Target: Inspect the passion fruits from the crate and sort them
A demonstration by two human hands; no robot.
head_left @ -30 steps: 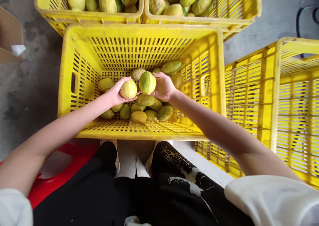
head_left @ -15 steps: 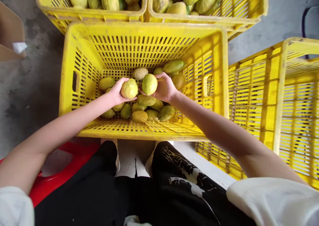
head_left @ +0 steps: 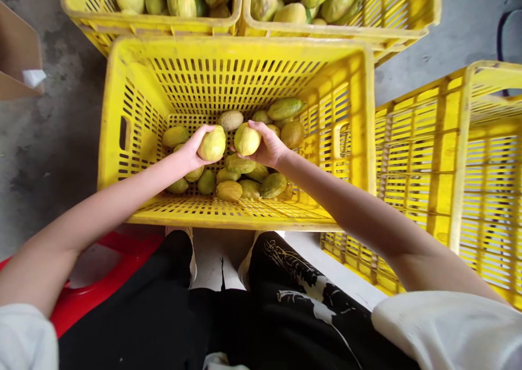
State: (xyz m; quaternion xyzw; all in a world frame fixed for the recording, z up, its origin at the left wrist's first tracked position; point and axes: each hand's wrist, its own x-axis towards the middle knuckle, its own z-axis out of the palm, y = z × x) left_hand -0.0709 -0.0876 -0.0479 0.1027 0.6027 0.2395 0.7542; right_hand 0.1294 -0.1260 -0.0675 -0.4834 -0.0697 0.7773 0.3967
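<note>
Head view, looking down: both bare hands over a slatted yellow crate (head_left: 265, 44), near each other but apart, each gripping one fruit. Left hand (head_left: 192, 151) clasped on a rounded yellow fruit (head_left: 212, 143), thumb along its upper side, fingers beneath. Right hand (head_left: 269, 146) curled round a second, paler yellow-green fruit (head_left: 247, 139), thumb on top; narrow gap between the two fruits. Both held up above the crate floor, roughly mid-crate. Below and around them, loose fruits, green to yellow: a row toward the near wall, including a squat yellow one (head_left: 229, 190); a tan one (head_left: 230, 120) just behind the held pair; a long green one (head_left: 286, 108) beyond the right hand. Farther off, two more yellow crates side by side, left (head_left: 150, 23) and right (head_left: 338, 31), both with fruit in them. Another yellow crate (head_left: 444, 158) at right; cardboard box (head_left: 18, 46) far left; red plastic piece (head_left: 84, 299) by the person's left leg
</note>
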